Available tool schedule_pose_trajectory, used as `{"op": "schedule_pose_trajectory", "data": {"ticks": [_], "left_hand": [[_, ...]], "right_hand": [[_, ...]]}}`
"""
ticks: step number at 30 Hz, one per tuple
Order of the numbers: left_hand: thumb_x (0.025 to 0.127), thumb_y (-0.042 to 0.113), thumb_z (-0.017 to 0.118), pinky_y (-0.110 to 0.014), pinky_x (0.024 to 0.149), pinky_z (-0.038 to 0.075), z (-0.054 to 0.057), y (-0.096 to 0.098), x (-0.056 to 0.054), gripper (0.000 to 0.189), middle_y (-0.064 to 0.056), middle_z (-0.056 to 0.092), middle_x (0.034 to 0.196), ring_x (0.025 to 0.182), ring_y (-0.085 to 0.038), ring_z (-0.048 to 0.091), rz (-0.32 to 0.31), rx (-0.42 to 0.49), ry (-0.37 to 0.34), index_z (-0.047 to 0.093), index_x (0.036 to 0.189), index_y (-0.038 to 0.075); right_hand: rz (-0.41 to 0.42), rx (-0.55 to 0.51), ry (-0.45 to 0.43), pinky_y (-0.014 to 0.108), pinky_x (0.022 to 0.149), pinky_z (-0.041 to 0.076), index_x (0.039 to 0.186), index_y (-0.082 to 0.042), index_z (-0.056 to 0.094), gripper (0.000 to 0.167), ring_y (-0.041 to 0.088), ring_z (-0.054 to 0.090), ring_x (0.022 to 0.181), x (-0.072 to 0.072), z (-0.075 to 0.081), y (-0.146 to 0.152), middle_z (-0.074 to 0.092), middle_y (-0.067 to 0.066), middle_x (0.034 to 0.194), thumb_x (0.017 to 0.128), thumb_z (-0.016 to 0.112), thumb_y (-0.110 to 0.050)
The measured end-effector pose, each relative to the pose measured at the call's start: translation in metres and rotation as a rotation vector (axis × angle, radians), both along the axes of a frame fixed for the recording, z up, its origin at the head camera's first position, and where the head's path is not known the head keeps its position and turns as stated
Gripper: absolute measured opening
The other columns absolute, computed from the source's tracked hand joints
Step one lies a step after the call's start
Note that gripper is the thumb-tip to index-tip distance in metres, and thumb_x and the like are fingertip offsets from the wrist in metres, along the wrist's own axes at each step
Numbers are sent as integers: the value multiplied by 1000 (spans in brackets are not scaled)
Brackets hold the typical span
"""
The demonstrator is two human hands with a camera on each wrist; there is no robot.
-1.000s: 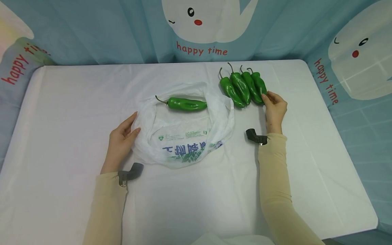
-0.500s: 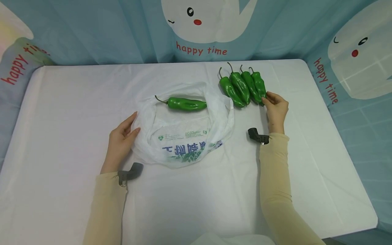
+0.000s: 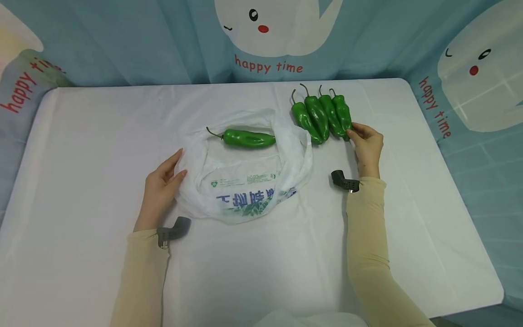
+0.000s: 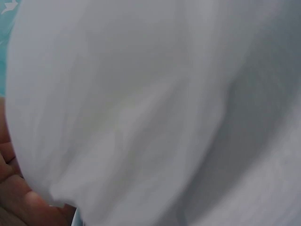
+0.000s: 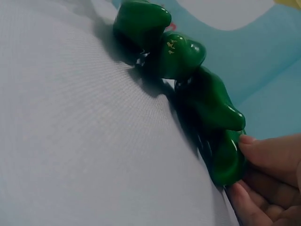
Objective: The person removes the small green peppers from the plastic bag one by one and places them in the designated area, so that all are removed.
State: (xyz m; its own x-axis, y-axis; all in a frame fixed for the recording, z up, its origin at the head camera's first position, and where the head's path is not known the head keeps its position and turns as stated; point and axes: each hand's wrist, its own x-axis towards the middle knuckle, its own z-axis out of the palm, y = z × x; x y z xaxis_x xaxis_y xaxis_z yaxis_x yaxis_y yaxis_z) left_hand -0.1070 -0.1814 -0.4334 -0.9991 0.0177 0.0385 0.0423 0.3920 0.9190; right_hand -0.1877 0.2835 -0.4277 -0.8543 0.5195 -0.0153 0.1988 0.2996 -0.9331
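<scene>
A white plastic bag [image 3: 241, 163] with blue and green print lies with its mouth spread in the middle of the table. One green pepper [image 3: 249, 139] rests in the opening, stem to the left. My left hand [image 3: 160, 193] touches the bag's left edge, thumb and fingers apart; the left wrist view is mostly filled by white plastic. Several green peppers lie side by side to the right of the bag, stems away from me. My right hand [image 3: 368, 147] has thumb and fingers at the tip of the rightmost pepper [image 3: 342, 111], also seen as the lowest pepper [image 5: 229, 162] in the right wrist view.
A white cloth covers the table [image 3: 416, 227]. A blue curtain [image 3: 163, 41] with white cartoon figures hangs beyond its back edge and along the sides. Dark wrist cameras sit on both sleeves.
The row of peppers has shifted slightly left, and the rightmost pepper has changed its angle. My right hand has moved a little with it. My left hand and the bag stay put.
</scene>
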Motion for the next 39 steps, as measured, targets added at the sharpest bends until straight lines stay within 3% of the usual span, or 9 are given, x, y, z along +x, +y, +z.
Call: {"op": "schedule_pose_trajectory", "data": {"ticks": [7,20,23,30,39], "left_hand": [[93,1,57,-10,94,41,0,0,0,50,-16,42,142,129,-30,42,8,-9,-21,44,141,4],[93,2,58,-10,94,41,1,0,0,50,-15,42,143,129,-30,42,13,-12,-31,44,141,5],[93,1,57,-10,94,41,0,0,0,50,-15,42,143,129,-29,42,14,-2,-33,44,140,5],[92,0,59,-10,94,41,-1,-1,0,51,-13,42,143,129,-30,42,12,17,-30,45,140,6],[91,0,60,-11,94,42,1,0,0,52,-13,42,143,128,-31,43,10,23,-30,45,140,6]], "right_hand": [[-5,-9,18,18,77,49,115,0,66,31,7,58,91,0,3,-1,66,10,111,86,69,-9],[-16,-146,108,22,84,51,113,4,66,29,12,60,94,2,5,-1,64,14,115,85,68,-3],[-23,-191,145,22,84,51,112,4,66,27,14,60,95,3,8,-1,65,13,113,85,68,-1],[-21,-187,192,20,88,48,108,0,69,25,14,61,96,5,17,-4,68,6,107,84,71,-6],[29,-261,280,23,88,50,105,3,70,24,17,63,98,8,31,-16,70,7,104,82,72,-2]]}}
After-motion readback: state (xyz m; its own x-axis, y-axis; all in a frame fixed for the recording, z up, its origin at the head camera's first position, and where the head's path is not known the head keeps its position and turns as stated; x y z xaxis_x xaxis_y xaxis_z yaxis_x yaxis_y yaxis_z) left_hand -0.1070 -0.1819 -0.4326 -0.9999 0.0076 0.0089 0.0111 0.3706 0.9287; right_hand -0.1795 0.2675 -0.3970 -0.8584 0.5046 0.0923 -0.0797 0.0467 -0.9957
